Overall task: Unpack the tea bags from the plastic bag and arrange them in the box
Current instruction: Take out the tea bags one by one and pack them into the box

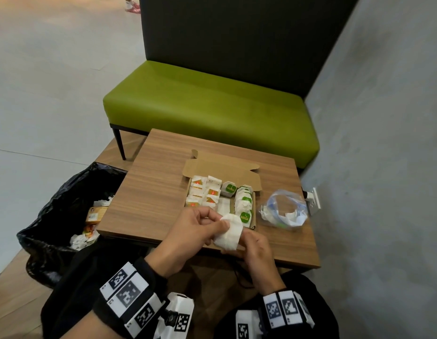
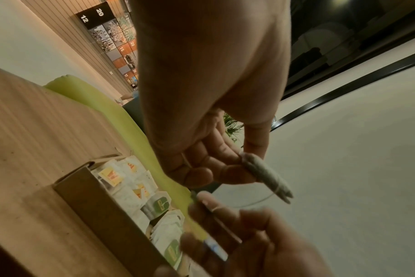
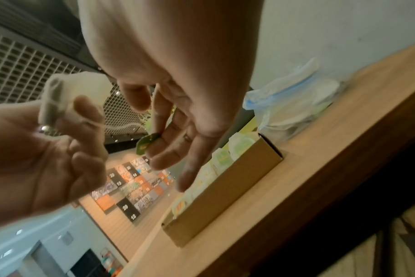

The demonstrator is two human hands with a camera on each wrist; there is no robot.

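Observation:
Over the table's near edge, my left hand (image 1: pixel 218 222) pinches a white tea bag (image 1: pixel 228 232). In the left wrist view the thumb and fingers of the left hand (image 2: pixel 239 165) grip the tea bag (image 2: pixel 265 177) edge-on. My right hand (image 3: pixel 154 138) pinches the bag's green tag (image 3: pixel 147 143); a string runs from it to the tea bag (image 3: pixel 66 97). Just behind the hands lies the open cardboard box (image 1: pixel 253 211) with rows of orange-tagged and green-tagged tea bags. The clear plastic bag (image 1: pixel 283 212) lies right of the box, with white pieces inside.
A black bin bag (image 1: pixel 56 216) with crumpled paper stands open at the table's left edge. A green bench (image 1: pixel 207 104) is behind the table (image 1: pixel 151 192). A grey wall with a socket (image 1: pixel 314 200) runs along the right side.

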